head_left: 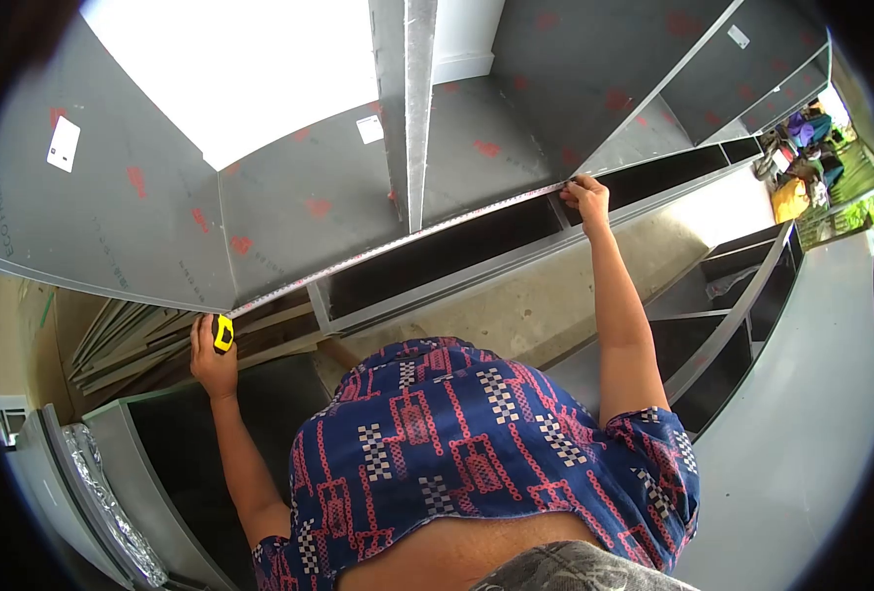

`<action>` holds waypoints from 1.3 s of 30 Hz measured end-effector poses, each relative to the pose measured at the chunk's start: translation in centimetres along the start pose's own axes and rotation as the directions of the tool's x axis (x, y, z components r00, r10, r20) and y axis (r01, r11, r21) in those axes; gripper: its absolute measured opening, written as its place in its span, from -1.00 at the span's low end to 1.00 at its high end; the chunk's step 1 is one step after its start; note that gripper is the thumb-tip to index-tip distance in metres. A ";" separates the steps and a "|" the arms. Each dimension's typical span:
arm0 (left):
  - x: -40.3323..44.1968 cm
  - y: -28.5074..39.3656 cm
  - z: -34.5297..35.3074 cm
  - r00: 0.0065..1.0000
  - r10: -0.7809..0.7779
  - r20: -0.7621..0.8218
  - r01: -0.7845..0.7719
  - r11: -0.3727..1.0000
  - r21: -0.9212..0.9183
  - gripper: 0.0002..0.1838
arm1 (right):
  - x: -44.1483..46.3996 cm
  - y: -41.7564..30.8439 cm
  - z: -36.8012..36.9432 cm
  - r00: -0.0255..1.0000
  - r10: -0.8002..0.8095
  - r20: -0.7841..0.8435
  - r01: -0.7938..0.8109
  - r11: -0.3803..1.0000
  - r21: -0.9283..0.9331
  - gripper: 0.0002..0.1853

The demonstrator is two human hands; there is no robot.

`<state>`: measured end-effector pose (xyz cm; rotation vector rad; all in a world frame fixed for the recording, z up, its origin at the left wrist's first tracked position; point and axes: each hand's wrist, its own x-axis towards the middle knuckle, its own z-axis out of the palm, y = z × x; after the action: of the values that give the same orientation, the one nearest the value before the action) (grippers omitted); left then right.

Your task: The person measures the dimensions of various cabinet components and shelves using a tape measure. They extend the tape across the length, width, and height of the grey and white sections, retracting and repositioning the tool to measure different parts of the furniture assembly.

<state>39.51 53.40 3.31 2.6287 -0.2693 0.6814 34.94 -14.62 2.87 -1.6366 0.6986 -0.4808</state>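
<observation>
My left hand (214,366) is closed around a yellow and black tape measure (223,334) at the near left corner of a grey cabinet (309,222). From its case the blade (397,242) runs out along the cabinet's front edge, up and to the right. At the far end my right hand (587,201) pinches the blade against the edge, close to an upright divider. Its fingertips partly cover the blade's end. The cabinet's grey panels carry red stamps and white labels.
Long strips of board (127,345) are stacked at the left. A dark open cabinet frame (717,325) stands at the right beside a large pale panel (791,424). Foil-wrapped material (112,502) lies at lower left. Bags and cloths (796,187) are piled at far right.
</observation>
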 end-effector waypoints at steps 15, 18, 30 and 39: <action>-3.4 6.1 -0.7 0.973 0.121 0.196 -0.096 0.987 -0.129 -0.37 | -1.0 -0.4 1.0 0.996 -0.013 -0.087 0.021 0.996 0.087 -0.81; -3.1 9.9 -0.4 0.955 0.123 0.269 -0.072 0.979 -0.193 -0.39 | -1.1 -0.3 1.0 0.995 0.000 -0.103 0.019 0.984 0.178 -0.83; -0.4 17.4 1.2 0.855 0.220 0.469 -0.077 0.949 -0.305 -0.45 | -4.6 -2.9 1.5 0.988 0.141 0.068 -0.157 0.910 0.383 -0.89; 0.4 17.8 1.2 0.833 0.262 0.487 -0.009 0.887 -0.461 -0.49 | -12.6 -4.5 7.0 0.915 0.214 0.343 -0.341 0.865 0.369 -0.88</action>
<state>35.37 36.86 8.56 2.3014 -0.6995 -0.1114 31.12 -0.60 6.92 -1.1374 0.5511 -0.1540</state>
